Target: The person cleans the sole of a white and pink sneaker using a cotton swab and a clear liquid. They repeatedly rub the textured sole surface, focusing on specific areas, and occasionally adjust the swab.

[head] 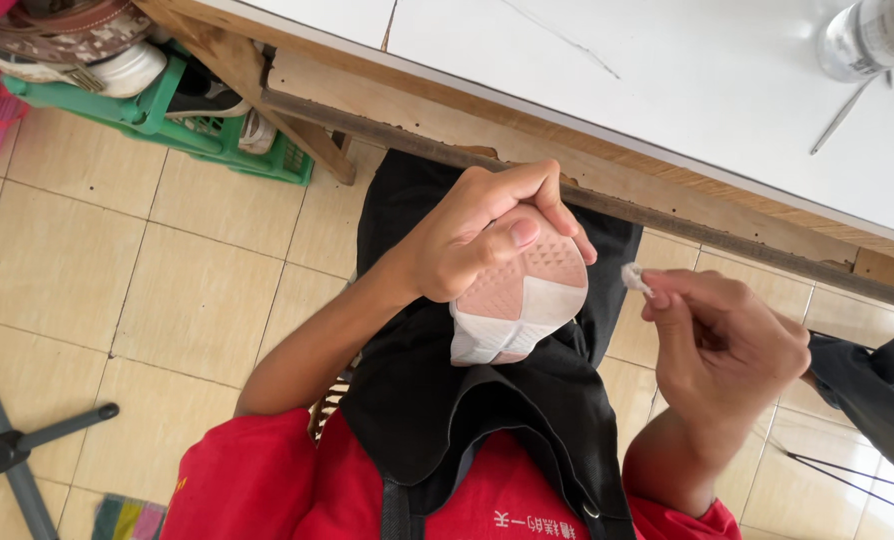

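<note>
Beige floor tiles (87, 260) spread beneath me, and a white table (687, 80) with a wooden edge crosses from twelve to three o'clock; a green crate (157, 115) of shoes sits at ten o'clock; my black apron (467, 420) covers my lap; my left hand (477, 240) is clenched around a shoe (517, 300), sole up, pink and white, at the centre; my right hand (727, 340), at three o'clock, pinches a small white wad (634, 276) between its fingertips, just beside the shoe but apart from it.
</note>
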